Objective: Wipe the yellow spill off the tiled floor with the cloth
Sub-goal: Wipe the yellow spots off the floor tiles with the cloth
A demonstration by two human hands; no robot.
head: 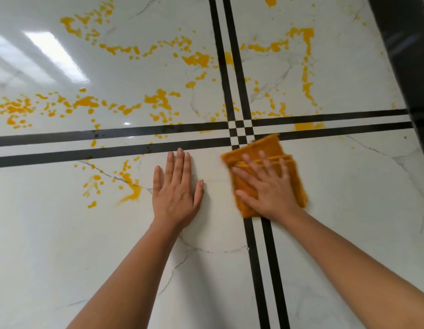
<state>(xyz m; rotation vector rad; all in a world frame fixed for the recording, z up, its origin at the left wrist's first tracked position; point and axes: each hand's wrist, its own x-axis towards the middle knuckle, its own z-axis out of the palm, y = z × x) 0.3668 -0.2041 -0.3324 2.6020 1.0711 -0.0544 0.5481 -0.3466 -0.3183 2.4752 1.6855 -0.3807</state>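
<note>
Both hands lie flat, fingers spread: the left hand on bare floor, the right hand pressing down the cloth, which looks folded, just below the crossing of the black stripes. Yellow spill spatters the tiles beyond, some by the left hand.

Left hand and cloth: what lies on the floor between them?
Head view: bare white tile between the left hand and the cloth under the right hand; no yellow spill there.
</note>
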